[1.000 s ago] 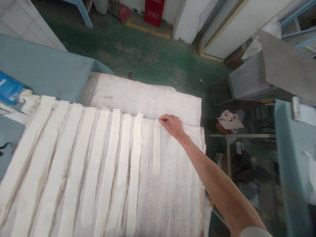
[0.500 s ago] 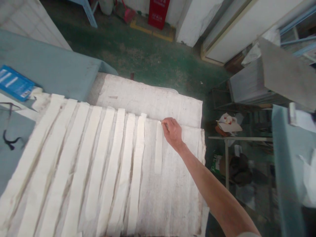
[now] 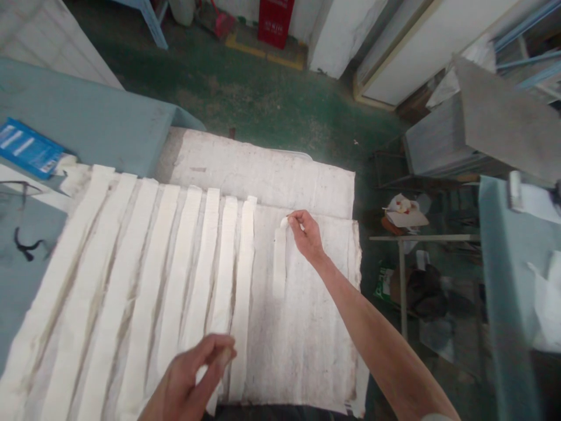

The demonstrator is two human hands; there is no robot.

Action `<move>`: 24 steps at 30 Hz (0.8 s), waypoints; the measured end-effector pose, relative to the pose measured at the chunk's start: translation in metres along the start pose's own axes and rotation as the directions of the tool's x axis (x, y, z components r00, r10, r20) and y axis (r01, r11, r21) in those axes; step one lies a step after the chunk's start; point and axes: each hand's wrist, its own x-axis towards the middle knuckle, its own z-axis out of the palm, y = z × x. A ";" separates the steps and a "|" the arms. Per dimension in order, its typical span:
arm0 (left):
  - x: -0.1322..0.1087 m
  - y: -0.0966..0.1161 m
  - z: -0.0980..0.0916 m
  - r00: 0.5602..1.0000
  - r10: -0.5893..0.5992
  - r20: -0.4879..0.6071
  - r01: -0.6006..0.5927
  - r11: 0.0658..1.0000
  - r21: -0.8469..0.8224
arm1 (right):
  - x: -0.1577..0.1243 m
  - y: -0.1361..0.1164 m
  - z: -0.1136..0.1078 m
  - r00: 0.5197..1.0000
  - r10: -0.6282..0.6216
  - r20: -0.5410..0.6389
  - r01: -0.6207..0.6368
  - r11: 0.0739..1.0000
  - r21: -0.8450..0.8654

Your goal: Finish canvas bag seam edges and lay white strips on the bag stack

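At the top end of a short white strip (image 3: 279, 263), my right hand (image 3: 308, 234) pinches its tip between thumb and fingers. The held tip curls up, while the rest of the strip lies on a whitish, stained cloth (image 3: 315, 327). My left hand (image 3: 197, 371) hangs over the near ends of the strips at the bottom, thumb and forefinger pressed together. Whatever may be between those fingertips is too small to make out. Left of the short strip, several long white strips (image 3: 243, 292) lie side by side in rows, with narrow gaps between them.
A blue packet (image 3: 28, 146) lies on the grey-blue table cover (image 3: 109, 128) at left, with a dark, thin object (image 3: 28, 245) nearby. Past the cloth is green floor (image 3: 263, 99). A metal frame (image 3: 425, 238) and another covered table (image 3: 508, 263) stand at right.
My left hand has come into view from the bottom. The strip's top end now curls up in my right hand, which stays nearly in place. The view has shifted slightly.
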 end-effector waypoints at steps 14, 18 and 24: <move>0.224 0.095 0.037 0.897 0.441 -0.015 -0.381 0.792 0.476 | -0.005 -0.016 -0.015 0.998 0.057 -0.012 -0.055 0.991 0.125; 0.231 0.095 0.047 0.895 0.444 -0.031 -0.359 0.762 0.538 | -0.004 -0.027 -0.020 0.999 0.051 0.004 -0.051 0.984 0.168; 0.227 0.084 0.053 0.875 0.481 -0.047 -0.389 0.759 0.522 | -0.005 -0.041 -0.023 0.997 0.064 0.053 -0.075 0.964 0.256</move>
